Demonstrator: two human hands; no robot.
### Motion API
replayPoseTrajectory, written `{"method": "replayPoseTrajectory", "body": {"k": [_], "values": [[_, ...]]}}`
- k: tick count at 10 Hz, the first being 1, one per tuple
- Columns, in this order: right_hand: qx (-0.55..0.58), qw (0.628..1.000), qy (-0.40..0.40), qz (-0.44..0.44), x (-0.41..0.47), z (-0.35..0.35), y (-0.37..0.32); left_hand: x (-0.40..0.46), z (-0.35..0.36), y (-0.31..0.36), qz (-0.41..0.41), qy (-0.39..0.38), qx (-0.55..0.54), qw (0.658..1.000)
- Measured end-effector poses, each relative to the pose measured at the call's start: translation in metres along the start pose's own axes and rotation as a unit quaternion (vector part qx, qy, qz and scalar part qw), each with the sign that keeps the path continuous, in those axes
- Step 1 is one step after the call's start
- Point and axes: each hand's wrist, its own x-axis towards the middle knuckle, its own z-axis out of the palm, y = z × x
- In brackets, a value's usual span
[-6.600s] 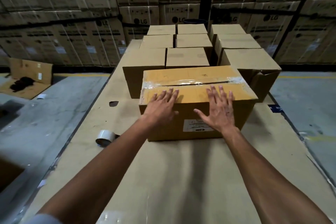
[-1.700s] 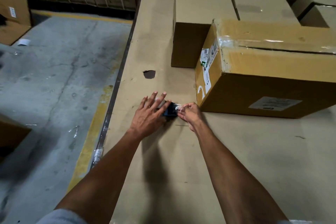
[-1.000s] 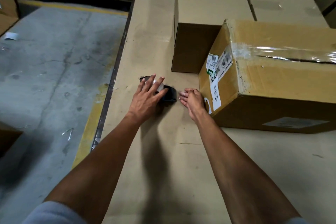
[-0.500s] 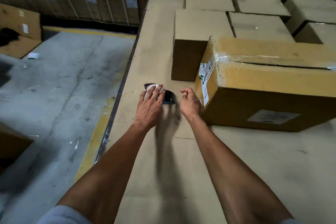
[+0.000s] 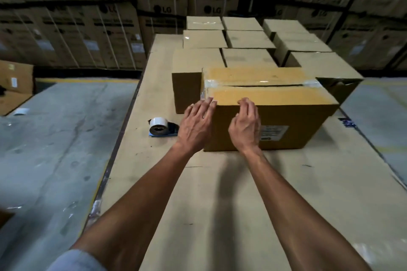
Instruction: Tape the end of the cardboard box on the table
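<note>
Far out at nine o'clock a flattened carton [image 5: 15, 86] lies on the concrete floor [image 5: 57, 138], with a loose white tape roll [image 5: 21, 111] just in front of it. Nearer the middle, at about ten o'clock from the hands, a tape dispenser [image 5: 161, 128] with a white roll sits on the cardboard-covered table [image 5: 220, 193], close to the table's left edge and well clear of both hands.

The left hand [image 5: 196, 125] reaches forward with fingers spread and slightly fanned, its fingertips [image 5: 209, 101] at the near left top corner of the cardboard box [image 5: 275, 99]; it holds nothing. The right hand [image 5: 245, 126] is just beside it at three o'clock, fingers curled loosely inward over the box's near top edge, gripping nothing; whether they press on the cardboard cannot be told.

The cardboard box stands at twelve o'clock from the hands, in the centre of the table, clear tape along its top seam and wrapped over its left end, a white label [image 5: 273, 133] on its near face. Behind it, from eleven to one o'clock, smaller cartons [image 5: 244, 59] stand in rows. Stacked LG boxes [image 5: 154, 15] fill the background wall.
</note>
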Motion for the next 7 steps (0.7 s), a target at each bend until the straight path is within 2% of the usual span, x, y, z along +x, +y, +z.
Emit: {"method": "replayPoseTrajectory", "body": {"k": [1, 2, 3, 5, 6, 7], "values": [[-0.098, 0.988, -0.114, 0.041, 0.006, -0.025, 0.058, 0.007, 0.013, 0.033, 0.01, -0.067, 0.029, 0.997], [-0.183, 0.953, -0.236, 0.044, 0.017, -0.045, 0.109, 0.012, 0.024, 0.056, -0.035, -0.123, 0.061, 0.99], [-0.203, 0.938, -0.279, 0.022, 0.025, -0.062, 0.139, 0.012, 0.023, 0.072, -0.073, -0.155, 0.081, 0.982], [-0.151, 0.936, -0.319, -0.014, 0.027, -0.087, 0.15, 0.018, -0.001, 0.098, -0.128, -0.19, 0.089, 0.969], [-0.112, 0.956, -0.269, -0.026, 0.027, -0.102, 0.151, 0.017, -0.016, 0.117, -0.162, -0.15, 0.059, 0.974], [-0.075, 0.982, -0.168, -0.047, 0.031, -0.128, 0.151, 0.018, -0.031, 0.13, -0.153, -0.109, 0.07, 0.98]]}}
